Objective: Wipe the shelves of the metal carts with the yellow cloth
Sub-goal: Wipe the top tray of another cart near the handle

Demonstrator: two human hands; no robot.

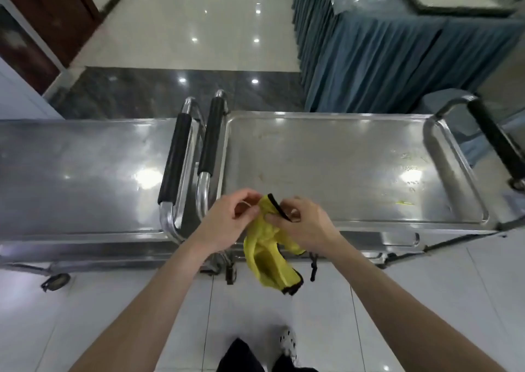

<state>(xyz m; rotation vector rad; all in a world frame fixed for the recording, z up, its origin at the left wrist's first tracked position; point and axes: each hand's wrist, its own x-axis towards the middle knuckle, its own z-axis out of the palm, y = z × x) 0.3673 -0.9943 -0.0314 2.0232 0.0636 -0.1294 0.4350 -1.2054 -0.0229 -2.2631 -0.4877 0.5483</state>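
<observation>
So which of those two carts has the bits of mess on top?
The right cart, behind the yellow cloth: specks and a yellow smear lie near its right end. The left cart shows no such bits.

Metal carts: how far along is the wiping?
Nothing visibly done. In hand: the left hand and right hand hold the yellow cloth bunched, not on a shelf. Left: the right cart's top shelf shows spots and a yellow smear; I cannot tell whether the left cart's top shelf is wiped.
</observation>
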